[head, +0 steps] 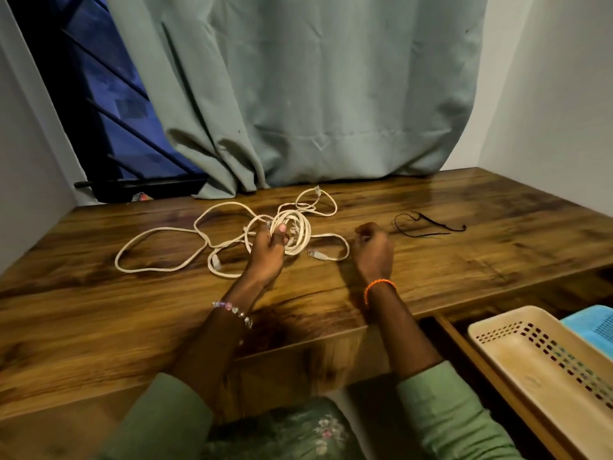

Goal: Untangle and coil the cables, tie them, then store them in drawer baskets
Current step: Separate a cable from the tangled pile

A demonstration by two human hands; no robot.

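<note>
Tangled cream network cable [232,234] sprawled mid brown wooden bench [99,320], left hand [268,250] gripping its coiled centre, right hand [373,249] curled nearby, holding nothing visible, thin black tie [428,224] beyond, cream perforated plastic basket [544,363] in open drawer.

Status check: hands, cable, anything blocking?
Left hand grips the tangled white cable on the desk. Right hand curled beside it, contents unclear. Black ties lie apart. Beige basket in open drawer.
</note>
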